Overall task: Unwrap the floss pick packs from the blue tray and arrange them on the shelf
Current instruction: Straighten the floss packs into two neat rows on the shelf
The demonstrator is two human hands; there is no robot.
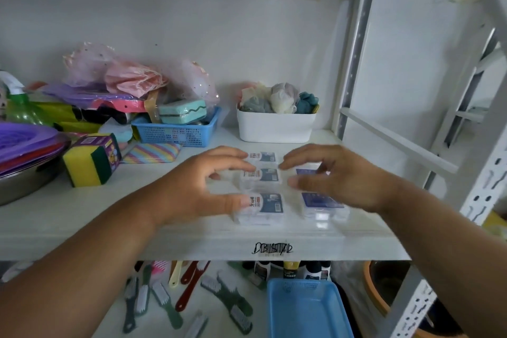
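because the little floss pick packs (262,175) need to sit in neat rows, both hands hover low over them on the white shelf (82,217). left hand (204,186) has its fingers spread and bent, with the thumb by the near pack (260,207) and the fingertips by the middle one, so it looks like it is nudging them straight, not grabbing. right hand (333,177) is loose too, fingers curled over the packs on its side, and one clear pack (323,204) peeks out under its palm. neither hand is squeezing anything that i can see. the packs lie flat with their labels up, side by side between the two hands, close to the front edge, likely so they are easy to see and reach. below the hands, on the lower shelf, the blue tray (307,310) looks empty, so i think most of the job is done. beyond the left hand sit a sponge (90,159) and a blue basket (178,132); beyond the right hand sits a white bin (275,126).
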